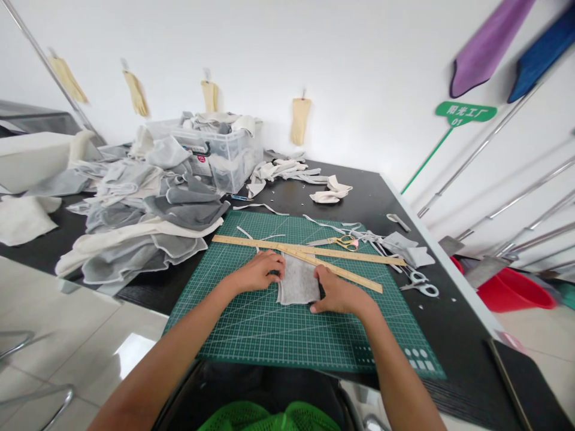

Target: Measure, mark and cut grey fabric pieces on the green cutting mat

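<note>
A folded piece of light grey cloth (pixel 299 280) lies on the green cutting mat (pixel 278 335), between my two hands. My left hand (pixel 259 272) is at its left edge, fingers curled and closed on the side of the cloth. At the right edge rests my right hand (pixel 338 292), thumb and fingers apart, touching the cloth's side. One wooden ruler (pixel 242 242) runs across the mat behind the cloth. Another wooden ruler (pixel 354 279) slants over the cloth's top edge. Gold-handled scissors (pixel 345 242) lie just beyond the rulers.
Scissors with pale handles (pixel 424 286) and fabric scraps (pixel 406 245) lie at the mat's right edge. Piled grey and white cloths (pixel 148 221) cover the left side, before a clear plastic bin (pixel 233 158). White strips (pixel 287 170) lie at the back; a red bucket (pixel 516 296) stands right.
</note>
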A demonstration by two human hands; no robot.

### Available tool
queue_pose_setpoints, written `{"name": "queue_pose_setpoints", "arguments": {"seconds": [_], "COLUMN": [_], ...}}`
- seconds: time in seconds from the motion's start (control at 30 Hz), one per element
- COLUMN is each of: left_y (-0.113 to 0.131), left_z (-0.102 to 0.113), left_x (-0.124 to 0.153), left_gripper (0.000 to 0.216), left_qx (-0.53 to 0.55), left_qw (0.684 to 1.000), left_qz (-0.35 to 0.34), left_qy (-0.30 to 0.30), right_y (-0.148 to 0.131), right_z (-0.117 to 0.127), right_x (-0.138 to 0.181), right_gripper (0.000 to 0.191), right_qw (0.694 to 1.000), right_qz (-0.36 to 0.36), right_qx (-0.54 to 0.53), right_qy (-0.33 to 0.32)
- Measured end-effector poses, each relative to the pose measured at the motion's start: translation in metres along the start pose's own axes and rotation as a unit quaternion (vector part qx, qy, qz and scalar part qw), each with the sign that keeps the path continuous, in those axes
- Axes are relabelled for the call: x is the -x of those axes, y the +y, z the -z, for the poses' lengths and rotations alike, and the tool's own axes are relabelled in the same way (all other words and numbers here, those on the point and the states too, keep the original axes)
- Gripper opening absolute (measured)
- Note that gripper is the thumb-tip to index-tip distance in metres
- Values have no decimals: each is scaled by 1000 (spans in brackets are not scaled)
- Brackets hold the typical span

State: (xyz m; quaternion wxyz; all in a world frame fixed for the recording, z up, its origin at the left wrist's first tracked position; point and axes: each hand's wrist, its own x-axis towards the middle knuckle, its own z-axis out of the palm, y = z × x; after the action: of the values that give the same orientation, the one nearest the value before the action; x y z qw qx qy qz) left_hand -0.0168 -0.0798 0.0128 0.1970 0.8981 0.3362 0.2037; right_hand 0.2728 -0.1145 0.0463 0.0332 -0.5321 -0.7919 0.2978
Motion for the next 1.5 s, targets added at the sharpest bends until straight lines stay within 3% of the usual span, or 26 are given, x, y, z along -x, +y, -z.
{"name": "queue_pose_setpoints", "arguments": {"seconds": [0.1,0.2,0.33,0.43,0.6,0.83,1.07,1.3,1.4,1.5], "left_y": [0,1,1,-1,-3,-3,2,9,14,19], "left_z": [1,2,3,2,1,3,7,9,4,-3], "left_x": [0,0,-1,-1,-1,1,1,3,1,-4], "left_gripper": [10,8,8,9,10,12,11,3,16,30], "left_qx": [1,1,1,3,2,-7,-24,-43,-52,-77], "left_qw": [1000,1000,1000,1000,1000,1000,999,999,999,996], "left_qz": [0,-3,-8,-9,-13,-25,-33,-17,2,39], "left_qy": [0,-3,-5,-4,-10,-10,-11,-5,13,26], "right_y": [1,-1,-15,-26,-32,-32,-32,-43,-54,-63], "right_z": [-26,-53,-79,-85,-84,-85,-88,-87,-82,-72], "right_x": [13,21,25,27,25,28,33,45,52,51], "right_gripper": [56,45,30,23,33,34,32,39,40,33], "right_qw": [993,974,953,941,934,935,939,928,922,936], "right_qz": [2,-27,-61,-83,-107,-81,-104,-78,-66,-33], "right_qx": [-54,-43,-21,-7,21,26,110,243,284,280], "right_qy": [105,219,296,329,340,343,309,272,254,212]}}
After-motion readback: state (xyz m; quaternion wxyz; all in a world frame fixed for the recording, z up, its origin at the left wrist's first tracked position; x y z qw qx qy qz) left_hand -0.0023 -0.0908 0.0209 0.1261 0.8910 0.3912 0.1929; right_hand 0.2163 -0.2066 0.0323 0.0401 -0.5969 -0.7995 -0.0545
